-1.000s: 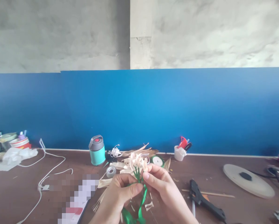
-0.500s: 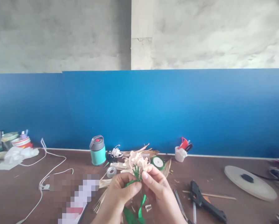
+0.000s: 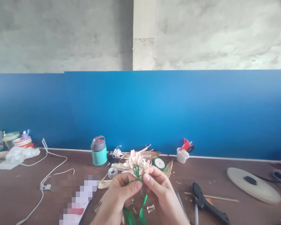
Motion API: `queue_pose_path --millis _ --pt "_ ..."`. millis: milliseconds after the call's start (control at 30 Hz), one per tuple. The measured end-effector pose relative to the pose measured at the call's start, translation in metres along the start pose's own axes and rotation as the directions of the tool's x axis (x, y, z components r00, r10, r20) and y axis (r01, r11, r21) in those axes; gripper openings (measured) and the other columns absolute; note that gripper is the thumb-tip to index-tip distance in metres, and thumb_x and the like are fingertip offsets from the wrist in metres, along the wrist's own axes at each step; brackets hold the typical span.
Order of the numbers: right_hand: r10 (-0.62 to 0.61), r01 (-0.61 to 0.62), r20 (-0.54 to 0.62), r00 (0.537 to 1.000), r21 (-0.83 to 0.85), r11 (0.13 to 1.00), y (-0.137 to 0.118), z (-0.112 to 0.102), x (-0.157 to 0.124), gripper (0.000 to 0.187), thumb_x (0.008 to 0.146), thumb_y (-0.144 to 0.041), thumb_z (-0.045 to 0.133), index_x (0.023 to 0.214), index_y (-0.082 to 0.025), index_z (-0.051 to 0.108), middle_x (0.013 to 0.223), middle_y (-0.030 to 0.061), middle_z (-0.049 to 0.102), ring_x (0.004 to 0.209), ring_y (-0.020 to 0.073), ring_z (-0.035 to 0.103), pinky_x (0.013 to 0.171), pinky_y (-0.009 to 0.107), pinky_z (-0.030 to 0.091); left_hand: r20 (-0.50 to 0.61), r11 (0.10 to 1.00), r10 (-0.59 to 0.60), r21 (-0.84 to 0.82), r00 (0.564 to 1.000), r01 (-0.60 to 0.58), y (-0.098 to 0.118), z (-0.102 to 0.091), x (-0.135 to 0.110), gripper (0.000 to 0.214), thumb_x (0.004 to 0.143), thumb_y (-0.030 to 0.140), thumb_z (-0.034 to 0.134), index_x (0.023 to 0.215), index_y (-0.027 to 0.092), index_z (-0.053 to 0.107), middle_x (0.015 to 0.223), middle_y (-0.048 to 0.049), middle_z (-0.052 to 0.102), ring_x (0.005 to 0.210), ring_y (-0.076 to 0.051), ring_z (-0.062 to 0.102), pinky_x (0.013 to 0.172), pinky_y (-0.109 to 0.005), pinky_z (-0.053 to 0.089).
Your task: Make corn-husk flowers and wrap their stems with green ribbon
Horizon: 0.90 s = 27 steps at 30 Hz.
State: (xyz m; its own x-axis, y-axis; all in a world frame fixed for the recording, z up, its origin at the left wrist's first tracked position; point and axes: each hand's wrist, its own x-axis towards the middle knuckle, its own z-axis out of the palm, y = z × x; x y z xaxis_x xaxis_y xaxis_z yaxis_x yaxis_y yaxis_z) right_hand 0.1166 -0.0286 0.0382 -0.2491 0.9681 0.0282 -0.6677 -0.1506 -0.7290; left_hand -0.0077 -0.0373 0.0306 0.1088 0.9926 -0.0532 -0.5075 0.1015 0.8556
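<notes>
green stems (image 3: 136, 172) of pale flowers (image 3: 135, 158) in tight fingertip grip of left hand (image 3: 121, 191) and right hand (image 3: 159, 187)

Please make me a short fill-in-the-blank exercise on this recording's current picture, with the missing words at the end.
1. The left hand and right hand hold pale flowers whose stems are coloured ____.
2. The button on the grey lid of the turquoise container is coloured ____.
3. In the picture, the black glue gun lies to the ____ of both hands.
4. The panel behind the table is coloured ____.

Missing words: green; red; right; blue.
</notes>
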Motion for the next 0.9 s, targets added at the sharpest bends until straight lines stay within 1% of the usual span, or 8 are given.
queue_pose_path --millis 200,300,400,467,533,667,767,900 --pt "-0.054 0.054 -0.015 0.998 -0.037 0.998 0.005 0.0 0.0 0.029 0.059 -0.032 0.088 0.067 -0.018 0.064 0.065 -0.0023 0.062 0.057 0.0087 0.05 0.054 0.018 0.041 0.049 0.997 0.006 0.074 0.999 -0.009 -0.005 -0.005 0.001 0.035 0.06 0.042 0.084 0.059 0.014 0.062 0.042 0.0083 0.038 0.039 -0.003 0.02 0.041 -0.02 0.01" --pt "-0.056 0.055 -0.01 0.998 -0.058 0.997 0.008 -0.002 0.0 0.027 0.062 -0.032 0.086 0.069 -0.02 0.064 0.064 -0.0031 0.059 0.056 0.0093 0.048 0.053 0.019 0.04 0.081 0.996 0.025 0.08 0.996 -0.031 -0.006 -0.004 -0.001 0.033 0.064 0.042 0.082 0.073 0.013 0.069 0.051 0.0028 0.051 0.043 -0.005 0.034 0.044 -0.02 0.021" --pt "-0.045 0.049 0.044 0.998 -0.092 0.995 0.005 -0.004 0.001 0.029 0.063 -0.034 0.085 0.072 -0.018 0.063 0.064 -0.003 0.057 0.05 0.007 0.042 0.047 0.017 0.034 0.073 0.991 0.073 0.103 0.995 -0.08 -0.003 -0.002 -0.003 0.032 0.065 0.041 0.08 0.075 0.012 0.071 0.057 -0.0008 0.058 0.048 -0.009 0.045 0.048 -0.022 0.032" --pt "0.004 0.013 0.116 0.993 -0.149 0.989 0.001 -0.007 0.004 0.031 0.065 -0.038 0.084 0.074 -0.017 0.063 0.064 -0.0024 0.057 0.048 0.0056 0.038 0.043 0.016 0.028 0.05 0.984 0.112 0.13 0.992 -0.118 0.0 -0.002 -0.004 0.03 0.067 0.042 0.079 0.069 0.013 0.069 0.057 -0.0009 0.059 0.048 -0.01 0.048 0.048 -0.022 0.034" --pt "0.109 -0.062 0.196 0.974 -0.232 0.971 -0.002 -0.012 0.007 0.033 0.068 -0.042 0.081 0.071 -0.014 0.063 0.06 -0.0014 0.057 0.046 0.0048 0.037 0.042 0.016 0.025 0.041 0.979 0.136 0.147 0.99 -0.141 0.002 -0.003 -0.003 0.031 0.068 0.042 0.078 0.063 0.014 0.066 0.054 -0.0006 0.059 0.047 -0.01 0.049 0.046 -0.021 0.035" --pt "0.316 -0.233 0.302 0.9 -0.28 0.931 -0.002 -0.02 0.013 0.033 0.069 -0.039 0.079 0.061 -0.012 0.063 0.059 0.0022 0.063 0.043 0.0031 0.039 0.04 0.016 0.022 0.056 0.979 0.105 0.167 0.993 -0.113 0.0 -0.008 0.0 0.032 0.07 0.044 0.075 0.06 0.016 0.061 0.045 0.0019 0.055 0.041 -0.01 0.048 0.043 -0.021 0.037" --pt "0.348 -0.276 0.319 0.882 -0.249 0.928 0.002 -0.023 0.016 0.029 0.068 -0.036 0.08 0.063 -0.011 0.067 0.057 0.0006 0.062 0.039 0.0017 0.037 0.036 0.016 0.017 0.052 0.979 0.082 0.182 0.995 -0.09 -0.002 -0.009 -0.001 0.031 0.071 0.044 0.074 0.063 0.017 0.061 0.044 0.0029 0.054 0.039 -0.011 0.049 0.043 -0.023 0.04" --pt "0.329 -0.269 0.315 0.89 -0.219 0.938 0.007 -0.024 0.017 0.026 0.066 -0.032 0.082 0.062 -0.01 0.069 0.055 0.0007 0.063 0.037 0.0009 0.037 0.035 0.016 0.013 0.053 0.978 0.076 0.19 0.996 -0.085 0.0 -0.007 -0.003 0.03 0.071 0.043 0.074 0.064 0.017 0.061 0.043 0.003 0.054 0.039 -0.011 0.05 0.045 -0.024 0.042"
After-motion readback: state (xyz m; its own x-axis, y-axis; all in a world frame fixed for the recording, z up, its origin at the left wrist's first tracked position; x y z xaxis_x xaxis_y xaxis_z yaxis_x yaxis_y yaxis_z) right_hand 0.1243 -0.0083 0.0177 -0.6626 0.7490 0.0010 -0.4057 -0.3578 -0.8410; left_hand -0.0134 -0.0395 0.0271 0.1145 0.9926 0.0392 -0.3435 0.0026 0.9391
